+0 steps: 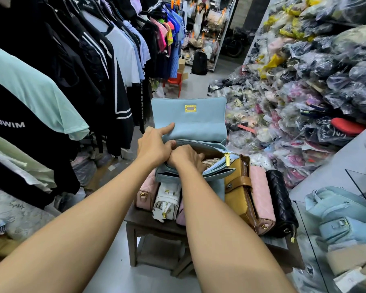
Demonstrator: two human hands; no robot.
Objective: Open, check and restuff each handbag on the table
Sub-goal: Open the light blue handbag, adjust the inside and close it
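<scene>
A light blue handbag (pixel 193 123) with a gold clasp stands on top of other bags, its flap thrown up and back and its zip open. My left hand (pixel 153 144) grips the bag's left rim, index finger stretched along the flap's inner side. My right hand (pixel 187 158) reaches into the open compartment; its fingertips are hidden among pale stuffing paper. Under and beside it on the small wooden table (pixel 148 224) lie a white bag (pixel 167 200), pink bags (pixel 145 193), a mustard and brown bag (pixel 239 187), a pink quilted bag (pixel 261 193) and a black quilted bag (pixel 280 199).
Hanging clothes (pixel 72 70) crowd the left side close to my left arm. A large heap of plastic-wrapped goods (pixel 304 92) rises on the right. More light blue bags (pixel 338 214) sit on a glass counter at right. A red stool (pixel 174 81) stands down the aisle.
</scene>
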